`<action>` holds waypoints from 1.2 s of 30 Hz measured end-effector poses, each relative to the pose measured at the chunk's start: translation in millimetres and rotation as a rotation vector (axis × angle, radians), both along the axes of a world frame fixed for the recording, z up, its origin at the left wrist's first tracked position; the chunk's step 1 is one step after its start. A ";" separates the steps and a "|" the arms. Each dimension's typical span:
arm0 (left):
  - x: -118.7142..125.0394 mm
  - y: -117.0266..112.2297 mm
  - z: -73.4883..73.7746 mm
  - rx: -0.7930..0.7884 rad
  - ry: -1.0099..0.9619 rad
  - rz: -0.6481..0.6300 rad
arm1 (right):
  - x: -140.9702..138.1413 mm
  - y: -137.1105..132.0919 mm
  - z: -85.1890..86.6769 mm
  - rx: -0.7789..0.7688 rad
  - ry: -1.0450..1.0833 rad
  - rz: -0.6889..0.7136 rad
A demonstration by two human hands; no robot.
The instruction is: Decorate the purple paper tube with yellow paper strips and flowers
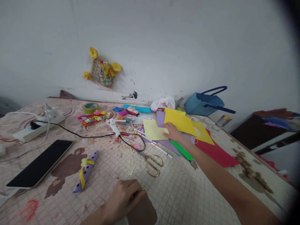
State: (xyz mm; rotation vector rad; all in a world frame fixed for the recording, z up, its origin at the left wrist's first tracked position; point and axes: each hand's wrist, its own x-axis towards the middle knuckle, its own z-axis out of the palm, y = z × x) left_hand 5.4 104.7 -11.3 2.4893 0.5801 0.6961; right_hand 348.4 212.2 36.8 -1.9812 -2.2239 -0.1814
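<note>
My right hand [173,132] reaches out over the coloured paper, thumb and fingers apart. Its thumb touches a pale yellow sheet [153,129], while its fingertips lie by a purple sheet [160,118] and a bright yellow sheet [179,121]. A green strip [181,150] lies under my right forearm. Close to me, my left hand [125,195] rests on the table with curled fingers; nothing shows in it. Gold-handled scissors [153,164] lie between my hands. Left of them is a rolled purple paper tube [86,172] with dark dots and a yellow ribbon-like strip.
A white glue gun [114,127] trails a black cord toward a power strip [38,128]. A tablet-like device [41,164] lies at left. Green tape [91,108], paper scraps [96,117] and several markers [161,149] are farther back. A blue bag [201,103] stands by the wall.
</note>
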 end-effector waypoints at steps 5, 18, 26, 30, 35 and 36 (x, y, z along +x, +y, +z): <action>-0.2 -1.4 1.8 -0.005 -0.004 0.000 | -33.2 -11.6 -17.2 -0.111 0.061 0.253; -2.1 -0.6 9.5 -0.006 0.000 0.004 | 16.0 39.4 10.6 0.516 0.596 -0.251; -2.3 -0.1 7.6 0.032 -0.014 0.011 | 8.7 41.0 40.6 0.675 0.562 -0.228; -2.8 -0.6 11.1 0.040 -0.026 0.018 | -16.9 39.2 18.1 0.448 0.460 -0.040; -2.9 -1.1 13.6 0.067 -0.024 0.038 | -40.6 18.9 -7.3 0.224 0.338 0.113; -3.0 -1.0 13.4 0.079 -0.024 0.046 | -42.4 10.8 -9.7 0.207 0.317 0.117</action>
